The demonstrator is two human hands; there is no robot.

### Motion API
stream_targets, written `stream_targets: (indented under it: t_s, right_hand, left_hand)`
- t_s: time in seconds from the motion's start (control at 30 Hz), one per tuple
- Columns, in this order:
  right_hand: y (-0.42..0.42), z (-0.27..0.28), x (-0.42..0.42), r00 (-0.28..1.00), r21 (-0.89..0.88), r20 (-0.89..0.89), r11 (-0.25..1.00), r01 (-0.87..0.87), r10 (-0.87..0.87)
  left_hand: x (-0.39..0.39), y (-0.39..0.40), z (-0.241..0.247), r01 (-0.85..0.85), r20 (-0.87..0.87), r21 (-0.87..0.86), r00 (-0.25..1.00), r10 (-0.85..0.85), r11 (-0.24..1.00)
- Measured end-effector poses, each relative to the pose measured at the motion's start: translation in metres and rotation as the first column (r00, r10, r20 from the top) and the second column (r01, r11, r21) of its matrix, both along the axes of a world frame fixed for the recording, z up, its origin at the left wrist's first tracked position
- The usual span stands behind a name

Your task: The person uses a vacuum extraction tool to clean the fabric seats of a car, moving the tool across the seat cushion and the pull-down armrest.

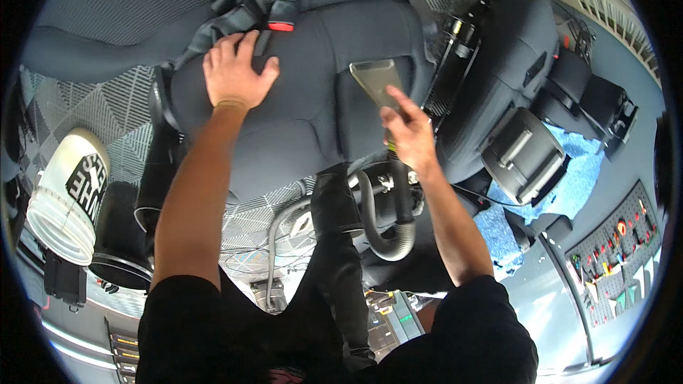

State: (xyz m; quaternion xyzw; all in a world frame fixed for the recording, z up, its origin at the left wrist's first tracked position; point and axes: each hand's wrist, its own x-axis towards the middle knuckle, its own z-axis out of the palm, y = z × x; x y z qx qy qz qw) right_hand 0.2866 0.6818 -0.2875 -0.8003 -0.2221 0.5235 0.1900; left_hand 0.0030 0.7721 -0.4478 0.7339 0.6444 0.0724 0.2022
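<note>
A dark fabric car seat (267, 101) lies before me. My left hand (238, 72) rests on it with the fingers spread, just beside the seat belt buckle (281, 17) and its red button. My right hand (408, 128) is closed around a clear vacuum nozzle (376, 80), whose wide flat end is over the right part of the seat. From the nozzle's rear, a grey corrugated hose (397, 237) curves back below my right forearm. The hidden underside of the nozzle leaves its contact with the fabric unclear.
At the left, a white plastic bucket (69, 197) stands beside a black bin (120, 234). More black seat parts (501, 69) and blue microfiber towels (576, 176) are at the right. Cables (245, 250) run over the tiled floor. A pegboard with tools (613, 256) is at far right.
</note>
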Motion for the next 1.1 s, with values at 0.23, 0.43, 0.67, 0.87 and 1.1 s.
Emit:
stream_targets:
  t_s: [0.23, 0.43, 0.67, 0.87, 1.1]
  right_hand:
    - [0.177, -0.001, -0.011, 0.958, -0.205, -0.133, 0.939, -0.276, 0.253]
    - [0.248, -0.054, -0.044, 0.878, -0.524, -0.059, 0.734, -0.432, 0.474]
    - [0.242, -0.060, -0.044, 0.836, -0.509, -0.116, 0.691, -0.513, 0.536]
    - [0.190, -0.052, -0.028, 0.858, -0.280, -0.110, 0.813, -0.510, 0.501]
    - [0.141, -0.032, -0.035, 0.836, -0.309, 0.111, 0.818, -0.485, 0.538]
  left_hand:
    - [-0.005, 0.001, 0.008, -0.010, -0.003, -0.077, 1.000, 0.010, 0.997]
    - [-0.007, 0.000, 0.006, 0.003, 0.023, -0.069, 1.000, -0.001, 0.998]
    - [-0.007, 0.000, 0.003, 0.015, 0.007, -0.034, 1.000, -0.015, 0.999]
    - [-0.009, -0.001, 0.001, 0.019, 0.023, 0.011, 1.000, -0.020, 1.000]
    - [-0.029, 0.037, -0.001, -0.106, 0.104, -0.148, 0.987, 0.122, 0.983]
